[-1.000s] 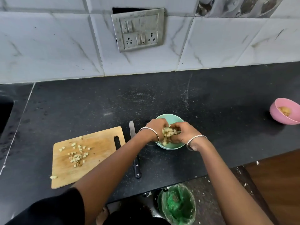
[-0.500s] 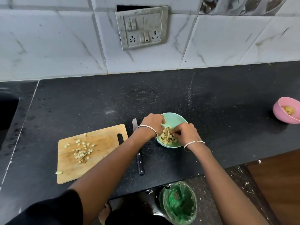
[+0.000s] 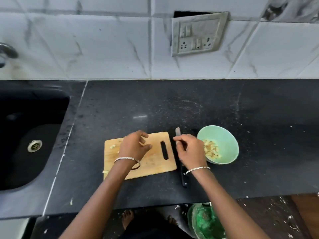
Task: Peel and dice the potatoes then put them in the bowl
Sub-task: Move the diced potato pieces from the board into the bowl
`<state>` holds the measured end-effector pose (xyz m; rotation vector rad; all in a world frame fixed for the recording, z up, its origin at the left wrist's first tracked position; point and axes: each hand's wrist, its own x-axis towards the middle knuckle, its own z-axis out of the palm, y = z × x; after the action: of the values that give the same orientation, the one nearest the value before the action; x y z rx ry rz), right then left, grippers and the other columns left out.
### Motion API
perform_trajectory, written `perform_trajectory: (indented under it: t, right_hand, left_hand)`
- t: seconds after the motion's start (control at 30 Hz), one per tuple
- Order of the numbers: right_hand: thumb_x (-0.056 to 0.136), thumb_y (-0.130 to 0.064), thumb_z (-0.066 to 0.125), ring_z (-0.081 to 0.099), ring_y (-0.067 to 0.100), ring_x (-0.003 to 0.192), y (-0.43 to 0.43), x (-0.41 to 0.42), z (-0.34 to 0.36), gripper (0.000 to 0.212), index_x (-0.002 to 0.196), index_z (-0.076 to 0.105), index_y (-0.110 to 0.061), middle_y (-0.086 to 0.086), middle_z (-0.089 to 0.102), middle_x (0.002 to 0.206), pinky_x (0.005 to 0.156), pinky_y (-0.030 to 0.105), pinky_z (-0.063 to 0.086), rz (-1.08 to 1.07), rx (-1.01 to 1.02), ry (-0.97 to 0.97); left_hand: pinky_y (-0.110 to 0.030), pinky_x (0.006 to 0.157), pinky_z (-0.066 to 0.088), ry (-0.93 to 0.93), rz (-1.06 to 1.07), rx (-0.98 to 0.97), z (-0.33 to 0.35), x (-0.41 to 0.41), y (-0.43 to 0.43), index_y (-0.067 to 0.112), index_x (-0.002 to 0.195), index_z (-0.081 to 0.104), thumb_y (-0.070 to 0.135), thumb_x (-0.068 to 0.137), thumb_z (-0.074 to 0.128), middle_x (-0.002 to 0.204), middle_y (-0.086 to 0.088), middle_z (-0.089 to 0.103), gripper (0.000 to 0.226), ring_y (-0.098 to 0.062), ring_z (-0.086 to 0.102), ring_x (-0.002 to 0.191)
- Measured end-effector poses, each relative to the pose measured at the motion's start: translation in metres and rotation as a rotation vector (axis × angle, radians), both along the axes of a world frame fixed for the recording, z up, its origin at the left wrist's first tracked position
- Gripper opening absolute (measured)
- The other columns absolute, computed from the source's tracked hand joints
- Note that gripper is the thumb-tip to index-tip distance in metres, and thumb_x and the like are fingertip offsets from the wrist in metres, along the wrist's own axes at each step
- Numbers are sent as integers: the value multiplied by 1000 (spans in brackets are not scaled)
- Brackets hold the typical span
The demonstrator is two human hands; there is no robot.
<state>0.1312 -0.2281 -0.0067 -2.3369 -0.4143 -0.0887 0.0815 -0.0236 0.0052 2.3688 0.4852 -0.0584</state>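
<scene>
From the head view, the left hand (image 3: 135,145) hovers over the wooden board (image 3: 155,163), fingers loosely spread and holding nothing, likely going for the dice that remain there. A few pale bits (image 3: 112,146) show past its knuckles, and one stray piece (image 3: 105,171) lies at the board's near left corner.

The right hand (image 3: 189,150) is above the knife (image 3: 183,176), fingers curled and thumb pointing towards the board. I cannot tell whether it grips the blade or only passes over it. The knife lies flat on the counter (image 3: 172,104) between board and bowl (image 3: 224,135), handle towards the person, handy for either hand.

The bowl is smooth, round and mint green, just right of the knife, so a scoop travels only a short way. Most of the diced potato (image 3: 211,150) sits in its bottom, small pale cubes, some browned at the edges.

The counter is speckled black stone. The board is a scuffed light rectangle with a slot handle.
</scene>
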Motion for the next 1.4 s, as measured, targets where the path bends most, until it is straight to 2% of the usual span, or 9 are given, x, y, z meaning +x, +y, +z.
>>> perform_trajectory:
  t: [0.1, 0.23, 0.33, 0.5, 0.7, 0.8, 1.03, 1.27, 1.4]
  right_hand:
    - [92, -20, 61, 62, 23, 112, 54, -6, -25, 26, 115, 71, -16, 2, 69, 112, 106, 12, 32, 203, -93, 122]
    - [100, -46, 49, 21, 20, 150, 116, -11, -47, 66, 153, 32, -10, 6, 30, 160, 120, 28, 15, 382, -195, 244]
    - [103, -52, 35, 0, 18, 153, 149, -11, -60, 72, 157, 13, -11, 6, 9, 166, 121, 31, 0, 401, -296, 211]
    - [106, -46, 26, -1, 19, 153, 176, -28, -71, 64, 157, 13, -9, 8, 10, 165, 122, 33, -8, 489, -404, 94]
    - [103, -25, 46, 41, 16, 140, 150, -65, -71, 42, 141, 53, -11, 5, 50, 148, 119, 27, 26, 492, -271, -27]
    - [96, -21, 53, 60, 14, 110, 152, -60, -61, 30, 120, 69, -16, -2, 69, 116, 95, 31, 51, 376, -178, -69]
    - [97, -22, 57, 43, 24, 137, 206, -38, -76, 36, 132, 60, -12, 6, 56, 140, 116, 36, 34, 584, -256, -94]
    - [92, -14, 63, 60, 20, 123, 145, -60, -80, 28, 118, 72, -11, 4, 68, 127, 110, 31, 42, 589, -304, -222]
    - [94, -23, 60, 59, 9, 118, 122, -59, -61, 26, 117, 72, -23, -7, 68, 125, 106, 26, 43, 412, -169, -60]
  left_hand:
    - [-33, 76, 51, 86, 140, 22, -12, -29, 46, 22, 105, 63, 24, 70, 85, 89, 5, 63, 42, -18, 62, 82]
    - [-37, 80, 51, 117, 211, 16, -23, -52, 96, 17, 108, 62, 19, 67, 86, 84, 3, 60, 48, -24, 62, 85]
    - [-34, 78, 48, 205, 200, 3, -23, -61, 120, 19, 107, 58, 20, 61, 90, 79, 5, 57, 56, -20, 58, 84]
    - [-34, 78, 51, 361, 111, -73, -31, -79, 132, 23, 100, 52, 23, 51, 95, 81, 5, 62, 65, -19, 62, 81]
    - [-37, 79, 54, 274, 94, -144, -44, -89, 122, 24, 91, 58, 16, 55, 91, 77, 7, 64, 49, -15, 65, 74]
    - [-37, 77, 54, 232, 92, -159, -48, -91, 123, 26, 86, 64, 16, 57, 91, 75, 8, 63, 40, -12, 63, 69]
    - [-32, 76, 53, 131, 52, 14, -53, -84, 127, 27, 77, 72, 25, 71, 82, 76, 8, 68, 12, -14, 63, 77]
    - [-29, 75, 52, 67, 0, 109, -54, -76, 127, 27, 85, 73, 23, 78, 78, 82, 9, 69, 10, -10, 63, 81]
    - [-30, 77, 53, 29, -114, 35, -56, -66, 120, 26, 91, 73, 20, 77, 79, 85, 10, 70, 16, -10, 64, 82]
